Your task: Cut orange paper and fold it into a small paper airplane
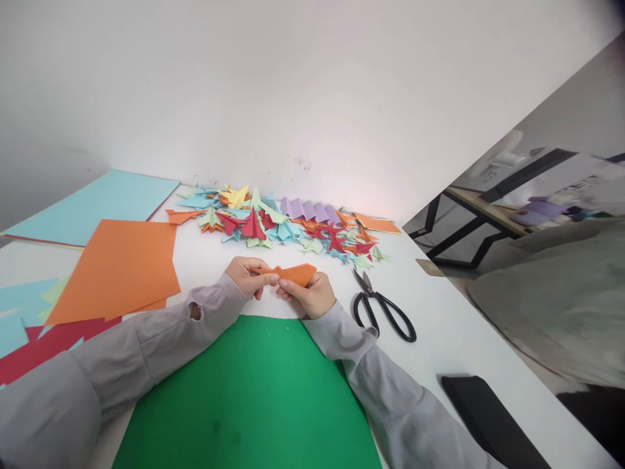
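A folded orange paper piece (295, 273) is held between both hands just above the white table (439, 306). My left hand (249, 275) pinches its left end with fingers closed. Its right part rests in my right hand (312, 296), whose fingers are closed on it from below. Both hands hover over the far edge of a large green sheet (249, 397) lying in front of me. Grey sleeves cover both forearms.
A heap of folded coloured paper shapes (278, 225) lies by the wall. Black scissors (381, 309) lie right of my right hand. Orange (117, 267), light blue (97, 205) and red (43, 345) sheets lie at the left. A black flat object (488, 417) sits near right.
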Demonstrator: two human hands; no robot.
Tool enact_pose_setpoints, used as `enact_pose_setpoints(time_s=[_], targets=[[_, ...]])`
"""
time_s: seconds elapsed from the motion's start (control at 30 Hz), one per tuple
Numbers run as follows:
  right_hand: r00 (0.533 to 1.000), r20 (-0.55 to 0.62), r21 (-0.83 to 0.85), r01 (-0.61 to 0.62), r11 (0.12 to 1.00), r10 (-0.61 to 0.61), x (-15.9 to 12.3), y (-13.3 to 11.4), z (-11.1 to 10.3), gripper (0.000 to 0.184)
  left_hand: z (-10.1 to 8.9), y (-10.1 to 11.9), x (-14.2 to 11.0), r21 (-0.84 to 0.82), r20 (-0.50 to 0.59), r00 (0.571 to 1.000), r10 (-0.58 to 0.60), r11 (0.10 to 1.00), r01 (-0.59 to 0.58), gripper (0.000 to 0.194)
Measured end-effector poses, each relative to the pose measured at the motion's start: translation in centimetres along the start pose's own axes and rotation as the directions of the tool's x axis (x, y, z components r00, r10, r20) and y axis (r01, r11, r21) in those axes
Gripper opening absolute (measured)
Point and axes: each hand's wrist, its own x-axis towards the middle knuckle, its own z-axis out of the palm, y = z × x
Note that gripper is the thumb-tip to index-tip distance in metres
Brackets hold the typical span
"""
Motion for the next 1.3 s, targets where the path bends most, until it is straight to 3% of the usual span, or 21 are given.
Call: enact_pose_setpoints(time_s=[0.3,0.63,0.8,1.0,1.3], targets=[[0.998,-0.039,0.034,-0.044,0.998,0.045,0.0,-0.2,0.1,0.022,0.0,0.1,0.0,-0.025,0.014,1.0,-0.004,1.0,0.004,0.028],[1.0,0.009,0.017,-0.021,1.0,0.021,0.0,0.1,-0.1,0.021,-0.2,0.1,0.0,0.0,0.028,0.999,-0.032,0.999,0.032,0.028],[0.999,0.043,-0.03,-0.02,0.999,0.021,-0.1,0.2,-0.3,0.021,0.3,-0.2,-0.1,0.003,-0.056,0.998,0.005,1.0,-0.004,0.028],[0.992,0.122,-0.066,0.037,0.997,-0.028,-0.2,0.3,0.0,0.021,0.3,-0.9,0.2,-0.009,-0.022,0.997,0.077,0.997,-0.077,0.026],[0.988,0.145,-0.117,0.072,0.991,-0.055,-0.2,0.5,0.0,0.024,0.2,-1.2,0.3,0.0,-0.031,0.993,0.112,0.994,-0.112,0.026]])
